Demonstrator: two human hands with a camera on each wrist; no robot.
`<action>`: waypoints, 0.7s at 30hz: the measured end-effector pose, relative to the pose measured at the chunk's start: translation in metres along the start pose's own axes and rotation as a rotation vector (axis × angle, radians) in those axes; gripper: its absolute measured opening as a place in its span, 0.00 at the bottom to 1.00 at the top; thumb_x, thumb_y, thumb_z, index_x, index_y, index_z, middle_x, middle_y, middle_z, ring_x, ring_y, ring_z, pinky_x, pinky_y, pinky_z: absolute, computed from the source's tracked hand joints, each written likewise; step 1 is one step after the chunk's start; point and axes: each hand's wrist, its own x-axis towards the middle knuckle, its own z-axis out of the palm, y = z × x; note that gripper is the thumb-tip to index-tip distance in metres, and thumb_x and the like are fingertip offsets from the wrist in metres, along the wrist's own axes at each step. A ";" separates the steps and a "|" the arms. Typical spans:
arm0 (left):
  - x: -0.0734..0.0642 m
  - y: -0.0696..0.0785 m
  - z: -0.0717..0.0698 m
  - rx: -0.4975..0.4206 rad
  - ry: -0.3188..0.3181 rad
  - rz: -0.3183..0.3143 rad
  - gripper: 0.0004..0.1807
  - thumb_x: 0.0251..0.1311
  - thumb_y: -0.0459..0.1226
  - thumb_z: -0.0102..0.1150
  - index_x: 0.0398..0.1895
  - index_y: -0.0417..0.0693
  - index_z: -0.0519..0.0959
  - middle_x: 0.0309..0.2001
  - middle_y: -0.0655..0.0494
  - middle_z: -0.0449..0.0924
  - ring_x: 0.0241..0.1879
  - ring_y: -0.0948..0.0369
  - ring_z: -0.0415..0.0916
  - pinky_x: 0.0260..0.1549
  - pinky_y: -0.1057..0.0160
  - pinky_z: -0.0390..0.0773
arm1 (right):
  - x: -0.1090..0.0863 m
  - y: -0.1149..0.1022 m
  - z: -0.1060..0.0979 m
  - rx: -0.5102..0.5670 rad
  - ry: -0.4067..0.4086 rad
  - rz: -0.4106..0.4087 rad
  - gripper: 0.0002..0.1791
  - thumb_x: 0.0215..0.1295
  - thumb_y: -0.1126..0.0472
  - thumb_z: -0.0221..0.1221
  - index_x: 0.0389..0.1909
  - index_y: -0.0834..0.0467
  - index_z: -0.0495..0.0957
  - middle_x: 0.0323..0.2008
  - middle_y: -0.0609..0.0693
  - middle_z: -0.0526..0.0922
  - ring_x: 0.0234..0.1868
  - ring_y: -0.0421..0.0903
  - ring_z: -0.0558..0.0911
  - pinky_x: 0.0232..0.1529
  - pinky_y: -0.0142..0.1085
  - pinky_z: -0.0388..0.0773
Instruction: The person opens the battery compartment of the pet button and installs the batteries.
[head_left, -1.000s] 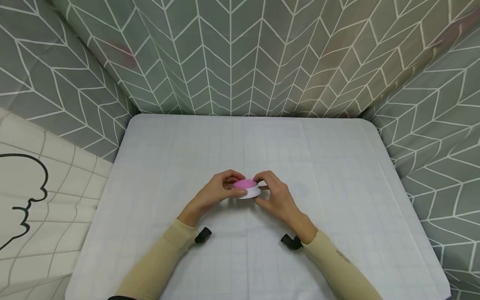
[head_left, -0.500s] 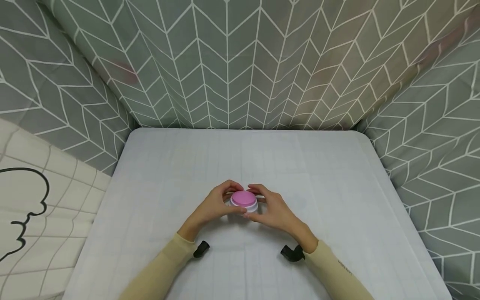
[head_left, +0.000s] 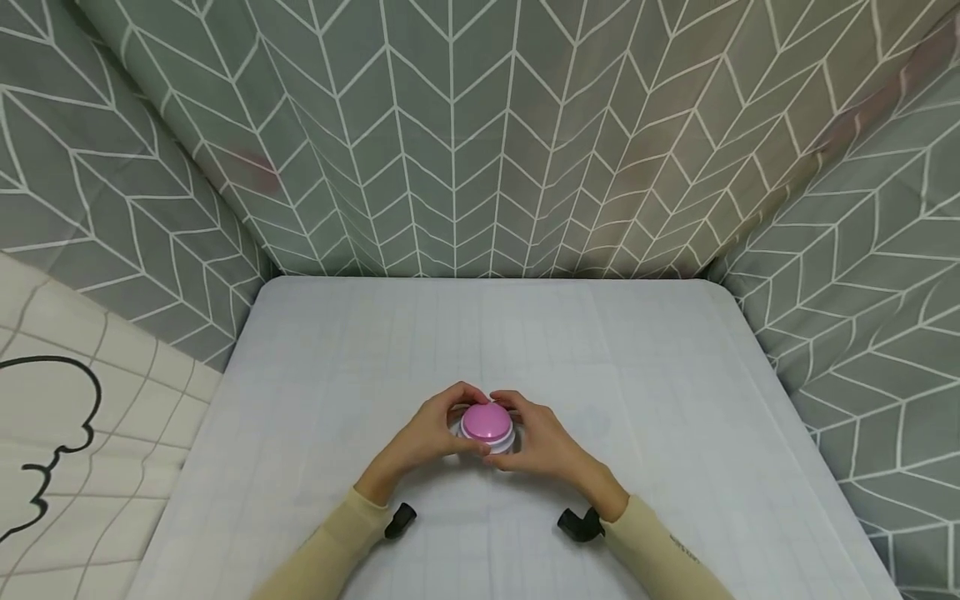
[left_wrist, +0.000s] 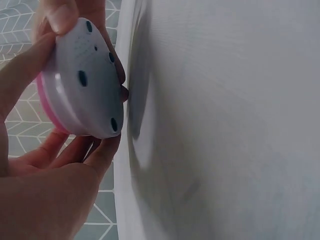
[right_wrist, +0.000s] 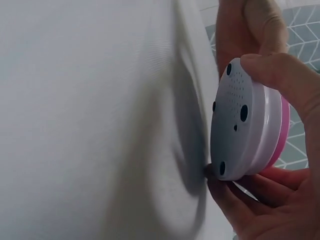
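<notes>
A round push button with a pink domed top and a white base is held between both hands, near the middle of the table. My left hand grips its left side, thumb at the near edge and fingers at the far edge. From the right, my right hand holds it the same way, the two thumbs close together. In the left wrist view the underside of the button shows several dark round spots and a patch of tiny holes. The right wrist view has the button raised off the cloth, its shadow beside it.
A white cloth covers the table. Grey curtains with white chevron lines stand along the back and right, and a white grid-patterned cloth hangs at the left. Small black wrist cameras sit at the sleeves.
The button has turned so its pink top faces the head camera more. The right thumb has come round to the near edge beside the left thumb. The head view has tilted up, so everything sits lower.
</notes>
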 end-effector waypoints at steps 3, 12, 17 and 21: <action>-0.001 -0.003 -0.001 -0.002 -0.011 0.001 0.35 0.48 0.31 0.84 0.60 0.45 0.76 0.60 0.51 0.79 0.66 0.54 0.76 0.74 0.58 0.70 | 0.000 0.004 0.005 -0.038 0.020 -0.034 0.45 0.53 0.52 0.81 0.70 0.59 0.69 0.64 0.50 0.81 0.63 0.46 0.84 0.65 0.46 0.82; 0.004 -0.007 -0.006 -0.031 -0.031 0.020 0.34 0.50 0.25 0.80 0.61 0.39 0.76 0.61 0.47 0.79 0.68 0.51 0.75 0.74 0.55 0.70 | 0.001 0.009 0.011 -0.128 0.074 -0.056 0.51 0.48 0.54 0.84 0.71 0.59 0.67 0.64 0.49 0.80 0.63 0.46 0.81 0.64 0.46 0.81; 0.006 -0.007 -0.011 -0.050 -0.027 0.027 0.33 0.51 0.25 0.79 0.61 0.36 0.76 0.61 0.43 0.79 0.67 0.47 0.76 0.74 0.50 0.70 | 0.002 0.011 0.013 -0.180 0.074 -0.043 0.53 0.47 0.53 0.84 0.72 0.60 0.67 0.65 0.52 0.78 0.64 0.47 0.80 0.64 0.46 0.81; 0.006 -0.007 -0.016 -0.056 -0.025 0.018 0.31 0.53 0.26 0.79 0.61 0.35 0.76 0.61 0.42 0.79 0.66 0.45 0.77 0.73 0.49 0.71 | 0.004 0.010 0.014 -0.199 0.073 -0.040 0.53 0.47 0.54 0.84 0.72 0.61 0.67 0.66 0.53 0.77 0.64 0.48 0.79 0.64 0.46 0.81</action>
